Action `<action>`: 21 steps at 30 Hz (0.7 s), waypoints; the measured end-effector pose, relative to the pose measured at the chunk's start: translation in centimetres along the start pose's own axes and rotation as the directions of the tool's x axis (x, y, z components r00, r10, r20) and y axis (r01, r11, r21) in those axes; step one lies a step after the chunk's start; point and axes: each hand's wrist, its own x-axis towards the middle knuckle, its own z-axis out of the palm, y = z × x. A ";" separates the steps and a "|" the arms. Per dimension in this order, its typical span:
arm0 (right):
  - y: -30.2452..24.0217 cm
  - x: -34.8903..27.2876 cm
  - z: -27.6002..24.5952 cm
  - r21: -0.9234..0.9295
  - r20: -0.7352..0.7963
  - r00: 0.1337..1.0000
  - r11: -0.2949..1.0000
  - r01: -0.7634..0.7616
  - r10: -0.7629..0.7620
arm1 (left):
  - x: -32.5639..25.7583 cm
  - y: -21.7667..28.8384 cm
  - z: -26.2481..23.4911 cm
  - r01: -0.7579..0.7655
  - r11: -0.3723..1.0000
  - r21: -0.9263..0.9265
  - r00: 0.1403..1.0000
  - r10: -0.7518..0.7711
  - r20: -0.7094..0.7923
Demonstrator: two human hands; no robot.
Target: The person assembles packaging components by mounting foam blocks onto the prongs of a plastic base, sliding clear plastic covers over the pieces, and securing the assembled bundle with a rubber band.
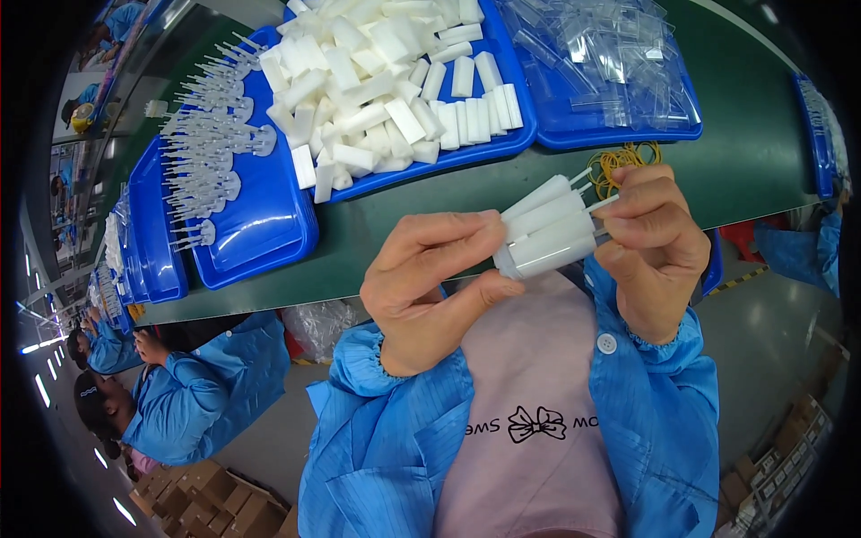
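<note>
Over the near edge of the table, my left hand pinches one end of a bundle of white oblong blocks between thumb and fingers. A clear piece seems to cap the bundle at that end. Thin white stems stick out of its other end, toward the right. There my right hand is closed, with thumb and fingertips around the stem ends; its fingers partly hide them. Just beyond the right fingertips, a tangle of yellow rubber bands lies on the green table.
A blue tray heaped with white blocks stands ahead. Right of it, another blue tray holds clear plastic pieces. On the left, a blue tray carries white stemmed parts. A co-worker in blue sits left; cardboard boxes stand behind.
</note>
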 end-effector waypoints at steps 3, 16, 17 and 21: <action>0.2 0.0 0.0 -0.010 0.006 1.000 1.000 0.009 -0.008 | -0.1 -0.5 -0.1 -0.029 0.999 -0.018 0.999 0.029 0.018; 7.0 8.7 -1.8 -0.830 0.305 0.946 0.456 0.321 -0.110 | 0.4 -2.7 0.6 0.305 0.900 -0.311 0.952 -0.294 0.082; 8.0 8.9 -1.6 -0.910 0.352 0.934 0.208 0.357 -0.064 | 0.5 -2.7 0.6 0.302 0.901 -0.311 0.953 -0.292 0.080; 10.1 9.3 -0.8 -0.915 0.386 0.922 0.111 0.388 -0.042 | 0.5 -2.7 0.7 0.223 0.969 -0.108 0.975 -0.223 0.016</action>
